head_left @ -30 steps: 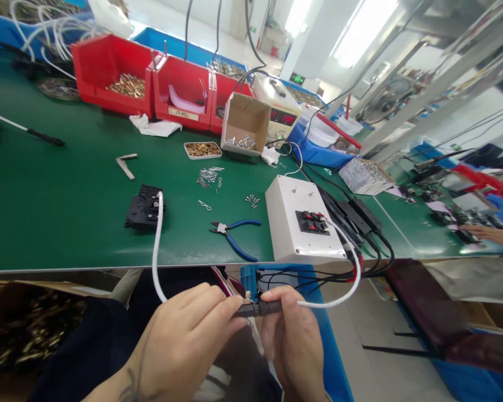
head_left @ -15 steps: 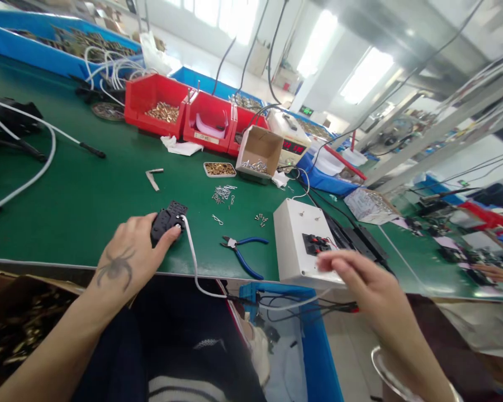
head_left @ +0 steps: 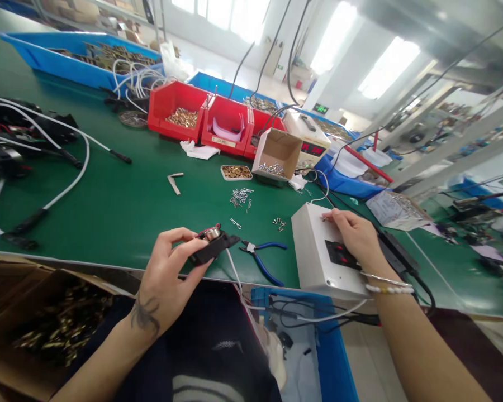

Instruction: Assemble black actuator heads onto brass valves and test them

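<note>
My left hand (head_left: 174, 265) grips a small black plastic housing (head_left: 209, 252) over the table's front edge. A round silver metal part and a bit of red wire show on its upper side, and a white cable (head_left: 233, 268) hangs behind it. My right hand (head_left: 356, 234) is at the white box (head_left: 312, 245), thumb and fingertips closed around a small toggle switch (head_left: 326, 219) on its top. Below that hand, a black terminal with red parts (head_left: 338, 254) is set in the box. Blue-handled cutting pliers (head_left: 265, 258) lie between both hands, jaws toward the housing.
Red bins (head_left: 178, 114) stand at the back beside a carton of pins (head_left: 276, 153) and a power supply (head_left: 308, 137). Spring clips (head_left: 241, 196), screws (head_left: 279, 224) and a tray of brass parts (head_left: 236, 172) lie mid-table. White-cabled assemblies (head_left: 29, 125) sit at left.
My left hand has lifted and turned the black housing, so its silver part now shows. My right hand has moved from above the white box's front onto its toggle switch. The view has shifted.
</note>
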The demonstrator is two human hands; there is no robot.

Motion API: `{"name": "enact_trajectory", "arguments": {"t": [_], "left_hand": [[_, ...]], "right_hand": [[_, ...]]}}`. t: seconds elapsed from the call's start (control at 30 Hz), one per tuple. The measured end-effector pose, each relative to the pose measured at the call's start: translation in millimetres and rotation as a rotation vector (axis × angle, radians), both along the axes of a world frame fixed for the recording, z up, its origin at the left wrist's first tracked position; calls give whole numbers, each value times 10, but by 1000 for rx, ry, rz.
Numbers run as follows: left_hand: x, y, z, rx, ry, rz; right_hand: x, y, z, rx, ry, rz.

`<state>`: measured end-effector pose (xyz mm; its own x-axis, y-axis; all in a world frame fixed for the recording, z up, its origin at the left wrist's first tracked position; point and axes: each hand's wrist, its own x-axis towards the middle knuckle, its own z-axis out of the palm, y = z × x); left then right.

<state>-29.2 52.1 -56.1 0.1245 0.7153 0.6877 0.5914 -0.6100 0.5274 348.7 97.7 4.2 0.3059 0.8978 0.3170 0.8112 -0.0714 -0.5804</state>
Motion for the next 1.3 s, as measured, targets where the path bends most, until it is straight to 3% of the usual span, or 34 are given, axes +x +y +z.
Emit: {"name": "enact_trajectory", "arguments": {"t": [0.17, 0.3, 0.37, 0.43, 0.47, 0.53, 0.6, 0.77, 0.87, 1.03, 1.13, 1.3], "left_hand": [[49, -221, 194, 151, 6, -76], [106, -398, 336, 125, -49, -3], [151, -468, 361, 116, -109, 29], [195, -517, 344, 158, -118, -20], [213, -533, 322, 182, -89, -69], [241, -554, 270, 218, -26, -172], [259, -572, 226, 221, 8, -244], [272, -686, 226, 195, -31, -392], [233, -741, 302, 50, -234, -245], [94, -597, 439, -219, -224, -66], [40, -513, 481, -383, -220, -96], [22, -486, 504, -463, -279, -160]], "right_hand": [[-51, 5, 122, 90, -47, -46], [-472, -371, 200, 234, -9, -72], [-865, -695, 141, 119, 415, 166], [-1307, -1012, 22, -202, 852, 490], [-1515, -1140, -48, -275, 1022, 594], [-1847, -1312, -178, -288, 1219, 622], [-2034, -1380, -270, -231, 1306, 546], [-2071, -1381, -345, -183, 1317, 373], [-2030, -1401, -362, -157, 1304, 381], [-2031, -1468, -384, -90, 1281, 371], [-2030, -1493, -388, -68, 1234, 412], [-2014, -1489, -366, -55, 1083, 435]]}}
